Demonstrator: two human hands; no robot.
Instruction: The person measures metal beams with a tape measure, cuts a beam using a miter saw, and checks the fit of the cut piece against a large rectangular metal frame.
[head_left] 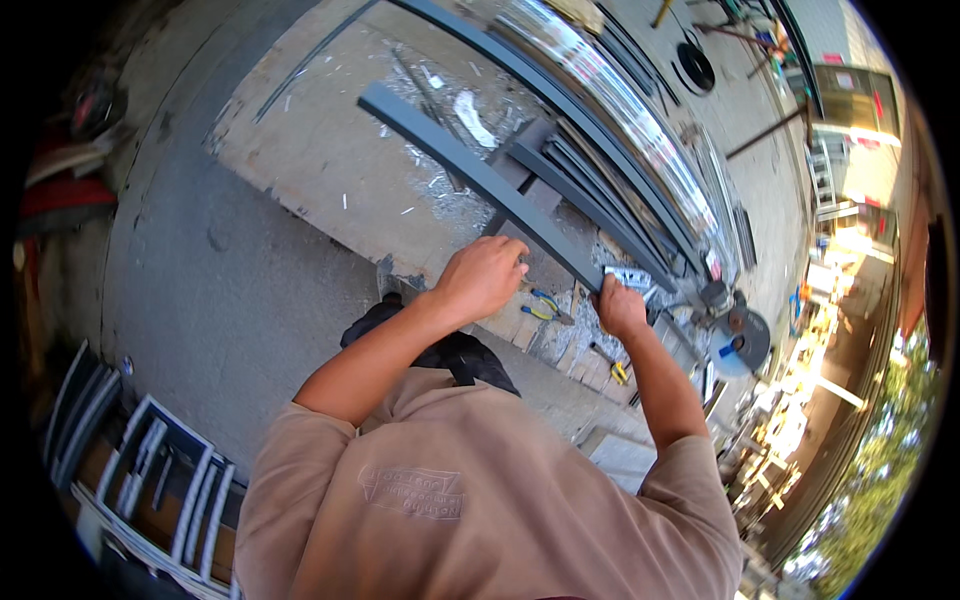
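Observation:
A long dark grey metal profile lies slantwise over the workbench, running from the upper left toward me. At its near end my right hand is closed round the bar, the fingertips partly hidden. My left hand is beside the bar's near side, with its fingers curled together. What they hold, if anything, is hidden. Between my hands, pliers with blue and yellow handles rest on the bench edge. A yellow and black hand tool lies below my right hand.
Beyond the bar, more grey profiles and a film-wrapped bundle lie lengthwise. Metal shavings litter the bench. A machine with a round disc stands at the right. Metal frames lean at the lower left.

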